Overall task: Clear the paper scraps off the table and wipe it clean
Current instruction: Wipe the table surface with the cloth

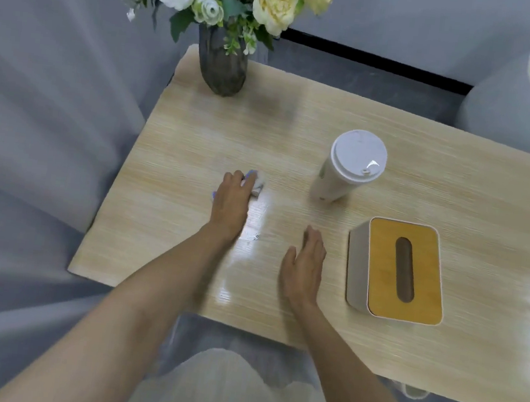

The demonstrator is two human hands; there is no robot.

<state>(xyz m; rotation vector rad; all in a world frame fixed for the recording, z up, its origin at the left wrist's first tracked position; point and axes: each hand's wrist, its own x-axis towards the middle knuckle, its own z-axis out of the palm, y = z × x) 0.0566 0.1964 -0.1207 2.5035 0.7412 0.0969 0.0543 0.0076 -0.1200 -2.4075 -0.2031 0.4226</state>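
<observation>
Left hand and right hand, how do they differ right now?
The left hand presses a white and blue wad against the table; the right hand holds nothing. The left hand reaches farther across; the right hand sits nearer, beside the tissue box. Both are palm down over the table.

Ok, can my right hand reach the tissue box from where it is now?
Probably yes: the right hand is open just beside the tissue box, with only bare tabletop between them.
</observation>
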